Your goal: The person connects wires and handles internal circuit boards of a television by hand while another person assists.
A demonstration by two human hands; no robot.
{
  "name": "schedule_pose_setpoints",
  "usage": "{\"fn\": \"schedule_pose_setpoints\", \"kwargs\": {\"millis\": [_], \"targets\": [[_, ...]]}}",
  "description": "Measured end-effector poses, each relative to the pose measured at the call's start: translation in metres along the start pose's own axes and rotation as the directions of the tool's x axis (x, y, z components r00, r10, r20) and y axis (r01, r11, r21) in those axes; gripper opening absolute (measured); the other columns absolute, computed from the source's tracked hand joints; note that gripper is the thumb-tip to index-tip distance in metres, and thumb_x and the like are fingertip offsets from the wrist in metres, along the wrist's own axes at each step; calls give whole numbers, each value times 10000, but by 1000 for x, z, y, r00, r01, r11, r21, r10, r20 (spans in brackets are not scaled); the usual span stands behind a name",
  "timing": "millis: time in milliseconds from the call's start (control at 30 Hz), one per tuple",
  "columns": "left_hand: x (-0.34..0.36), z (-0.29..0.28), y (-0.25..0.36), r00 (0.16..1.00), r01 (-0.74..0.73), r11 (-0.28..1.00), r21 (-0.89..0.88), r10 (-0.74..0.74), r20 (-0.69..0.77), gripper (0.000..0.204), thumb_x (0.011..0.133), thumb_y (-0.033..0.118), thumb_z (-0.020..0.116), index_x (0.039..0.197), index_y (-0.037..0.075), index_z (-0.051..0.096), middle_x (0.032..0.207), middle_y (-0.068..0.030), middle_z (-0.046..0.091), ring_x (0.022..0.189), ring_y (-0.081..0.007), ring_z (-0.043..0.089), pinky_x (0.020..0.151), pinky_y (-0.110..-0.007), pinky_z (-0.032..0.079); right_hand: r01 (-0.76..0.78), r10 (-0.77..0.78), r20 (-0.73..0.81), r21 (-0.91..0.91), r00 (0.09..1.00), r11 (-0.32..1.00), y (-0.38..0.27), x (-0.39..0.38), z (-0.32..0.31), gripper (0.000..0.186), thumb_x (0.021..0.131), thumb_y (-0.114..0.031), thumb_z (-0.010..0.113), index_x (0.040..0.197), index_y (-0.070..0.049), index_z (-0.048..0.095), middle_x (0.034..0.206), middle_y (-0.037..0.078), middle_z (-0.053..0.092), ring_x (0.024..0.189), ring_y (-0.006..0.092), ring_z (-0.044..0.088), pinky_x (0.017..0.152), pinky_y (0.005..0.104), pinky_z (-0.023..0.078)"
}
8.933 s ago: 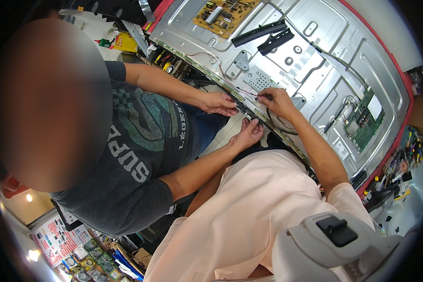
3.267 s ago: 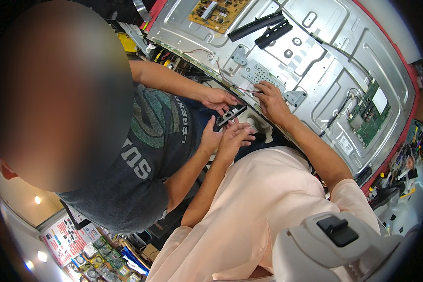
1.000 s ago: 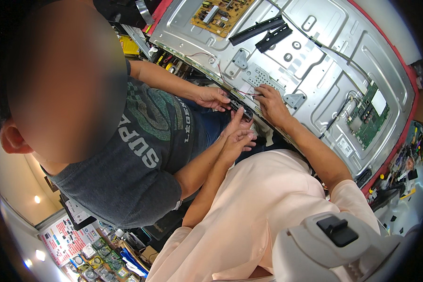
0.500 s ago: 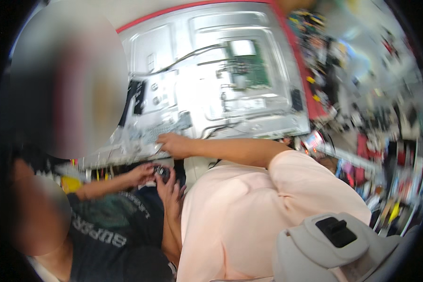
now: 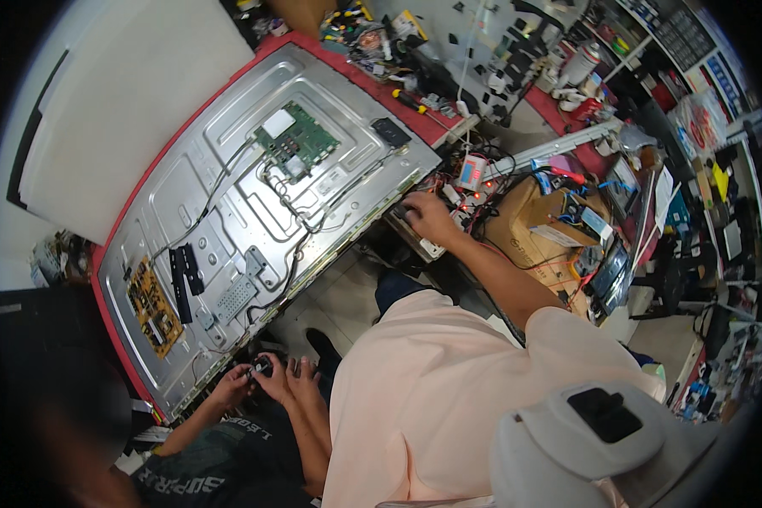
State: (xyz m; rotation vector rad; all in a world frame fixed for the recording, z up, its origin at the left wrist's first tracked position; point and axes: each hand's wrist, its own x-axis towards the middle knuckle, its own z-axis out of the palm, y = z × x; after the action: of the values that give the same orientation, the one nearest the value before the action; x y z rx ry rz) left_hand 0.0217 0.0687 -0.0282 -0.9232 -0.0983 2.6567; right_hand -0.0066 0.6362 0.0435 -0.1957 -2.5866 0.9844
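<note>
At the lower right corner of the opened television panel (image 5: 229,203) is my right hand (image 5: 432,218), fingers curled down against a small dark thing at the edge of a bench. My fingers cover most of that thing. What appears to be my left hand (image 5: 306,383) is low, close beside my pink shirt, with its fingers apart and nothing seen in them. Right beside it, a co-worker's two hands (image 5: 235,386) hold a small black object (image 5: 263,366). The panel carries a green circuit board (image 5: 305,140), a brown power board (image 5: 151,313) and loose dark cables.
A red cloth (image 5: 436,127) lies under the panel. To the right, cables and a power strip crowd near a cardboard box (image 5: 525,233). A yellow-black screwdriver (image 5: 408,102) rests at the back. The co-worker in a black shirt (image 5: 229,453) sits close on my left.
My right hand has moved right, from the panel's near edge by the metal bracket to the bench beside its corner. The view has turned right. The co-worker still holds the black object.
</note>
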Motion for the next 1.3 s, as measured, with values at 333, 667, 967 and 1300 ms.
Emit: {"fn": "schedule_pose_setpoints", "kwargs": {"millis": [333,667,967,1300], "targets": [[-33,69,-110,949,82,176,981,288,-131,551,911,334,632,1327,33,433,1229,-164,559,1037,-310,599,871,-396,482,-486,421,-454,-31,785,873,111,96,-70,291,828,-203,633,1035,-4,685,854,207,691,871,361,672,793,422,522],[11,129,-167,935,167,-178,970,339,-99,543,932,267,627,1336,-49,447,1238,-202,587,1007,-264,626,856,-360,509,-500,416,-310,-278,855,821,171,167,-52,361,841,-210,652,1104,35,618,975,271,658,915,431,642,811,477,513],[70,183,-220,963,170,-327,929,254,-87,504,917,268,657,1294,-30,505,1071,-121,648,896,-166,628,742,-293,491,-510,397,-437,-179,807,841,168,165,-41,279,866,-177,646,1063,20,627,983,239,650,909,396,646,801,450,522],[183,232,-328,972,-95,-487,868,-234,-25,408,920,232,650,1204,-49,572,1063,-145,656,929,-172,620,813,-288,490,-431,769,-28,815,638,388,102,109,-46,279,889,-52,639,1146,33,572,943,70,613,791,130,614,684,302,517]]}}
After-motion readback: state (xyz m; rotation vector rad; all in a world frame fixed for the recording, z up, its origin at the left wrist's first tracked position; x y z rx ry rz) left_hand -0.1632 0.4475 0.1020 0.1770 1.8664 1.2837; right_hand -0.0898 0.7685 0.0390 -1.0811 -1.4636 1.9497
